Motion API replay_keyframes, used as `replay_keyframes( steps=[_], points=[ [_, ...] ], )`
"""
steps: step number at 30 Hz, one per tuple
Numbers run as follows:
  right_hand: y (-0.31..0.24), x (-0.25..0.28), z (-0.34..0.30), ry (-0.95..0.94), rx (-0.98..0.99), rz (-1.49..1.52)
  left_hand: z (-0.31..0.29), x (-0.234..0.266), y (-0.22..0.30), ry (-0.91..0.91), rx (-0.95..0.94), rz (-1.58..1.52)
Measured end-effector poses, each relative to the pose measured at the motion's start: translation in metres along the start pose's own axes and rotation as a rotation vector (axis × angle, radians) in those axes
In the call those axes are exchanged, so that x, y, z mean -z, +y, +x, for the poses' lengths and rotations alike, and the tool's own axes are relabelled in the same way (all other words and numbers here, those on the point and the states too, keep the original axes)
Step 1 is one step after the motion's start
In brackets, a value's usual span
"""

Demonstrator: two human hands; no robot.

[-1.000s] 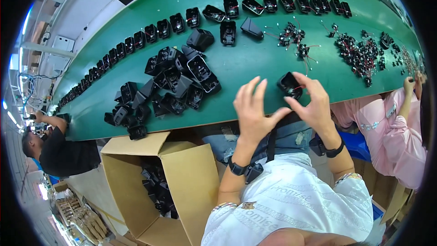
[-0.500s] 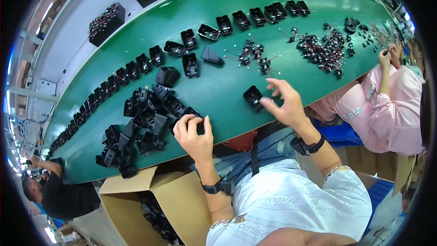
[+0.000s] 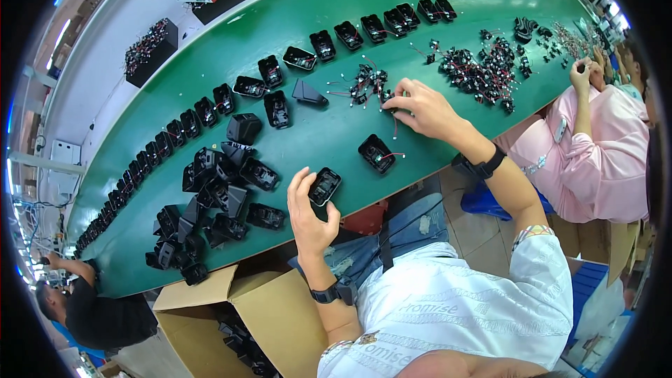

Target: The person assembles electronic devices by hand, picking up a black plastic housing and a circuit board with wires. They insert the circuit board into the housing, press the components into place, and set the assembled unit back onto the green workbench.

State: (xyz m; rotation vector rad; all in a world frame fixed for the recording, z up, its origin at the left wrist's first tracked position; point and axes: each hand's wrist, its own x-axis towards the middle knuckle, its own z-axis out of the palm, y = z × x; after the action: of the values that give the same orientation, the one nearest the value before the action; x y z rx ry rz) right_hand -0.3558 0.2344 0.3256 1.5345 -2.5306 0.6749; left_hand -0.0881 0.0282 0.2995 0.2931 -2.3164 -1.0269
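My left hand (image 3: 311, 217) has its thumb and fingers around the edge of an open black plastic housing (image 3: 325, 186), at the table's front edge. Farther right, my right hand (image 3: 423, 110) reaches to a small pile of wired black components (image 3: 365, 85), its fingertips pinched on one wired component (image 3: 386, 97). Between the two hands another black housing (image 3: 376, 153) lies open side up, with a red wire sticking out on its right. Left of my left hand, black housings are heaped in a loose pile (image 3: 227, 185).
A long curved row of black housings (image 3: 190, 124) runs along the green table (image 3: 315, 122). A bigger heap of wired components (image 3: 479, 70) lies to the right. An open cardboard box (image 3: 280, 315) stands below the front edge. A person in pink (image 3: 595, 140) works at the right.
My left hand has brought a housing from beside the pile to the right. My right hand has left the middle housing and moved up to the small component pile.
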Motion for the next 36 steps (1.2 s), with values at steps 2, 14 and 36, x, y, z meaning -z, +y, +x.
replay_keyframes(
  steps=[2,14,36],
  points=[
    [0.003,0.000,0.004,-0.014,0.034,-0.061,0.000,-0.001,0.000,0.014,0.014,0.033],
    [0.013,0.007,0.010,0.028,-0.571,0.944,-0.006,-0.007,-0.007,0.093,0.064,0.042],
    [-0.157,0.009,-0.059,-0.096,-0.250,1.345,-0.022,0.005,0.053,-0.107,0.366,-1.138]
  ],
)
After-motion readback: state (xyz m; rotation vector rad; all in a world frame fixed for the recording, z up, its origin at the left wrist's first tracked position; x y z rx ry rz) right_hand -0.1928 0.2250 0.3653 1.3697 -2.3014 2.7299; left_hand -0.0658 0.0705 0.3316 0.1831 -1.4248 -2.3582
